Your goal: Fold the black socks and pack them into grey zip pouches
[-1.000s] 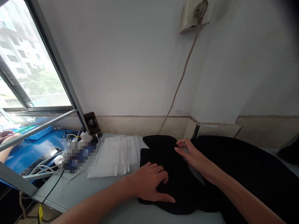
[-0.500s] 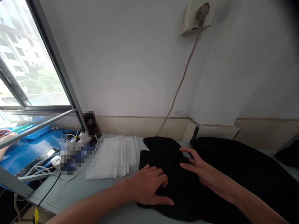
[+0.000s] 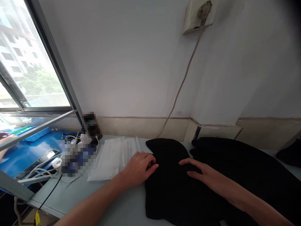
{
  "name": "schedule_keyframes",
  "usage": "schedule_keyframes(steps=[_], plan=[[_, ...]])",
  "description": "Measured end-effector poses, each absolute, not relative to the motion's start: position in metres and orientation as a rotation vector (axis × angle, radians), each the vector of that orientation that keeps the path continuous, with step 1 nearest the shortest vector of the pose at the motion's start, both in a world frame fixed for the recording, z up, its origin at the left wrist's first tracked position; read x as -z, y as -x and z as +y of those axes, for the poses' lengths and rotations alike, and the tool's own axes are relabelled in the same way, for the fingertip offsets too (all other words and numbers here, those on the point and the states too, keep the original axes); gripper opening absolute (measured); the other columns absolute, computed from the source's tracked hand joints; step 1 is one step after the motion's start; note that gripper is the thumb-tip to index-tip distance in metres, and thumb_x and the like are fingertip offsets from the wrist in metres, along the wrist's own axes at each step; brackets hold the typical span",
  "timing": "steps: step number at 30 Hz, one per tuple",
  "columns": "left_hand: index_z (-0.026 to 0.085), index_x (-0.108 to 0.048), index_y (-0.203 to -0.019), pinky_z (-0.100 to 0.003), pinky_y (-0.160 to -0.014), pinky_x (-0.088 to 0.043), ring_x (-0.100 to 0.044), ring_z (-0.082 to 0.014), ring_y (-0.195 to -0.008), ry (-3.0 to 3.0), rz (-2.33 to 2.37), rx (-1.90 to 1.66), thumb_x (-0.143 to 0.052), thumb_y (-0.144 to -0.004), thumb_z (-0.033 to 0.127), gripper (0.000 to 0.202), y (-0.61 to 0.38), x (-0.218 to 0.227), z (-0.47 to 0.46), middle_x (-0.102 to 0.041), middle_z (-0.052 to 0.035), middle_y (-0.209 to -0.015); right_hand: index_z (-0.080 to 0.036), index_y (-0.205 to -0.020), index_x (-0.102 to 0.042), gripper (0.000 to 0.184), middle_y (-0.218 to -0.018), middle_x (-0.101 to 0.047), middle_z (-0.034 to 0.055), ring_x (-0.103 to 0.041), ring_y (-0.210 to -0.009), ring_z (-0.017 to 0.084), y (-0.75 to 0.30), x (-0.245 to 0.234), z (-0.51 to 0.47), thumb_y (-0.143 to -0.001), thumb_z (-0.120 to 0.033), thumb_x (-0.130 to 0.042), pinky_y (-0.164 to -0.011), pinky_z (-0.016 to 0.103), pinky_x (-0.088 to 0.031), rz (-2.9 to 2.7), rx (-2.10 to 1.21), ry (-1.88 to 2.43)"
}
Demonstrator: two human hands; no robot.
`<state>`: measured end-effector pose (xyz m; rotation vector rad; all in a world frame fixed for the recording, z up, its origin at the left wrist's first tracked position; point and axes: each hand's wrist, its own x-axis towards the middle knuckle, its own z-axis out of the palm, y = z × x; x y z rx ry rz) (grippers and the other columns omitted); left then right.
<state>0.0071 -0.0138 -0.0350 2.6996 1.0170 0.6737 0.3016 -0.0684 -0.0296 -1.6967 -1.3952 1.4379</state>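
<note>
No legible text
Any marking on the yellow tag [image 3: 37, 217] along the black cable [image 3: 50, 193] is too small to read.

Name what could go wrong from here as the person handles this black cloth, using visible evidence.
1. The left hand is right beside the translucent sheets, so a leftward sweep might disturb them.
2. Near the right hand, the black cloth visually blends into the larger black piece; pulling one could possibly drag the other.
</note>
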Motion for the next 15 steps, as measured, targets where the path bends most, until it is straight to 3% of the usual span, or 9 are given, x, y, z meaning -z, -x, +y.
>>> schedule_keyframes(steps=[3, 6, 8, 11, 13, 15], plan=[[0.022, -0.060, -0.103, -0.033, -0.080, -0.042, -0.063, -0.0185, -0.083, -2.722, 1.058, -0.682, -0.053, -0.105, 0.034, 0.014, -0.007, 0.039, -0.013, -0.068, 0.0006, -0.088, -0.035, -0.144, -0.054, 0.053, -0.133, -0.072, 0.0050, -0.071, -0.116, 0.030, -0.302, 0.019, -0.072, -0.091, -0.041, -0.062, -0.094, 0.037, -0.059, -1.299, -1.582, 1.689], [0.022, -0.060, -0.102, -0.033, -0.081, -0.042, -0.063, -0.0182, -0.083, -2.714, 1.092, -0.719, -0.052, -0.105, 0.032, 0.014, -0.007, 0.042, -0.011, -0.068, 0.0005, -0.089, -0.039, -0.155, -0.040, 0.068, -0.144, -0.065, 0.0043, -0.068, -0.122, 0.032, -0.304, 0.012, -0.070, -0.091, -0.042, -0.063, -0.098, 0.038, -0.058, -1.348, -1.591, 1.664], [0.021, -0.061, -0.102, -0.034, -0.082, -0.041, -0.063, -0.0184, -0.083, -2.686, 1.120, -0.753, -0.051, -0.105, 0.031, 0.014, -0.006, 0.043, -0.009, -0.069, 0.0002, -0.090, -0.041, -0.161, -0.028, 0.078, -0.163, -0.044, 0.0039, -0.053, -0.140, 0.034, -0.306, 0.011, -0.065, -0.091, -0.045, -0.064, -0.109, 0.042, -0.051, -1.508, -1.467, 1.707], [0.022, -0.061, -0.102, -0.035, -0.082, -0.041, -0.063, -0.0191, -0.082, -2.650, 1.163, -0.780, -0.050, -0.105, 0.029, 0.014, -0.005, 0.044, -0.005, -0.069, 0.0000, -0.089, -0.043, -0.165, -0.012, 0.091, -0.175, 0.004, -0.0004, -0.020, -0.157, 0.036, -0.308, 0.015, -0.056, -0.091, -0.045, -0.065, -0.120, 0.048, -0.037, -1.784, -1.154, 1.777], [0.022, -0.061, -0.103, -0.035, -0.081, -0.040, -0.063, -0.0192, -0.080, -2.636, 1.179, -0.780, -0.049, -0.105, 0.030, 0.015, -0.004, 0.045, -0.004, -0.069, 0.0001, -0.088, -0.042, -0.165, -0.005, 0.093, -0.173, 0.016, -0.0014, -0.015, -0.158, 0.036, -0.306, 0.021, -0.051, -0.092, -0.043, -0.063, -0.121, 0.048, -0.035, -1.902, -1.066, 1.758], [0.022, -0.061, -0.102, -0.034, -0.080, -0.040, -0.062, -0.0185, -0.077, -2.618, 1.181, -0.775, -0.046, -0.106, 0.030, 0.017, -0.004, 0.045, -0.003, -0.068, 0.0007, -0.086, -0.037, -0.166, -0.003, 0.093, -0.174, 0.014, 0.0000, -0.017, -0.158, 0.034, -0.302, 0.026, -0.046, -0.093, -0.040, -0.061, -0.123, 0.044, -0.033, -1.967, -1.060, 1.731]])
